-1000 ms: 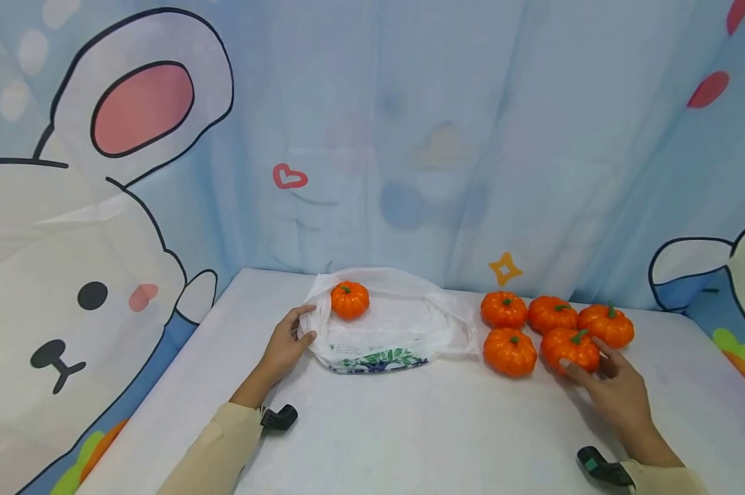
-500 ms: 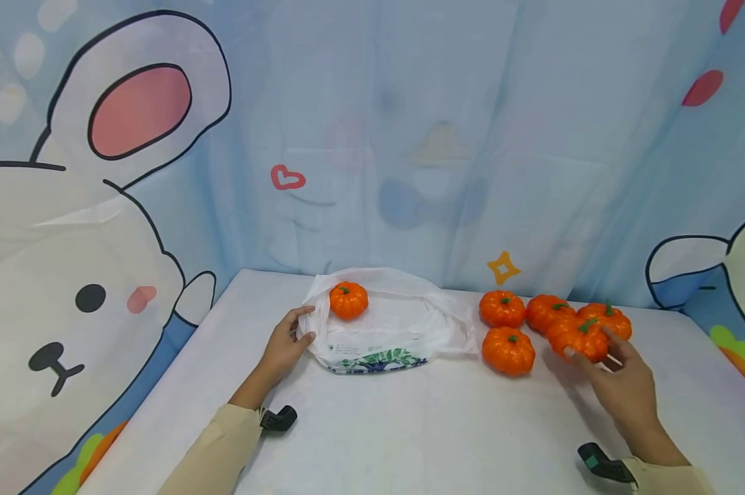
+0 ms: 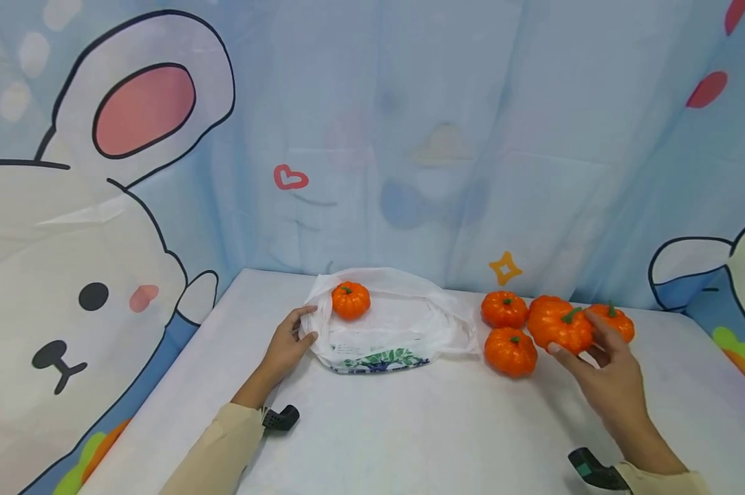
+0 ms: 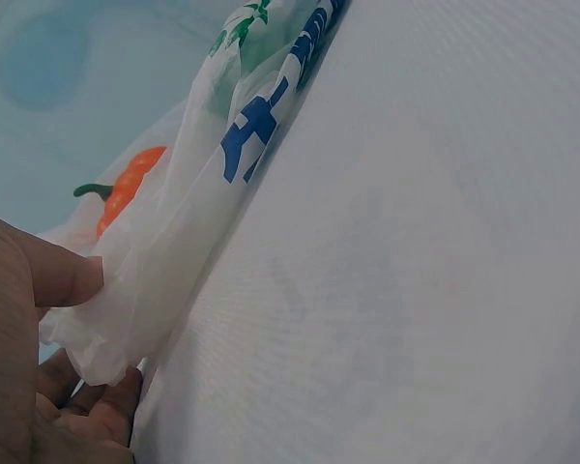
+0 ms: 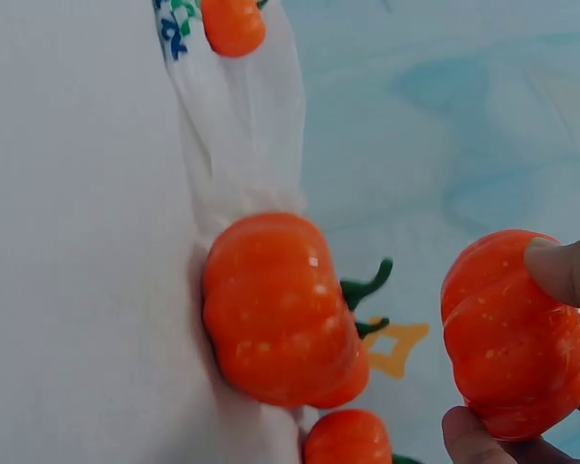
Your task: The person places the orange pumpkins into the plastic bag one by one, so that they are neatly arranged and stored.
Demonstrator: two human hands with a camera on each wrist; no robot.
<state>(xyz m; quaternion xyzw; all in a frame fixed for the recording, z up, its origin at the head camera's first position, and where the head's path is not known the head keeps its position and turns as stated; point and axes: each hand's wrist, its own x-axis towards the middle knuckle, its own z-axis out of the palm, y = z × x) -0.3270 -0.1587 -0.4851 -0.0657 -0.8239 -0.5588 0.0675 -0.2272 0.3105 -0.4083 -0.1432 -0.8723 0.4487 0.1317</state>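
A white plastic bag point(image 3: 378, 330) with green and blue print lies on the table, an orange toy pumpkin point(image 3: 350, 301) inside its left part. My left hand point(image 3: 285, 344) grips the bag's left edge; in the left wrist view the thumb and fingers point(image 4: 72, 278) pinch the thin film. With my right hand point(image 3: 610, 381) I hold another orange pumpkin point(image 5: 517, 333) by its side, raised above the table, its green stem up in the head view. Several more pumpkins stand around it, including one at the front left point(image 3: 511, 352) and one behind that point(image 3: 503, 309).
Partly behind the held pumpkin, one pumpkin point(image 3: 613, 322) sits at the right. The white-covered table point(image 3: 422, 433) ends at a blue cartoon curtain point(image 3: 409, 137) along the back. A black wrist device point(image 3: 595, 471) is on the right arm.
My right hand has lifted the front right pumpkin off the table and carried it slightly up and to the left. The left hand and the bag have stayed in place.
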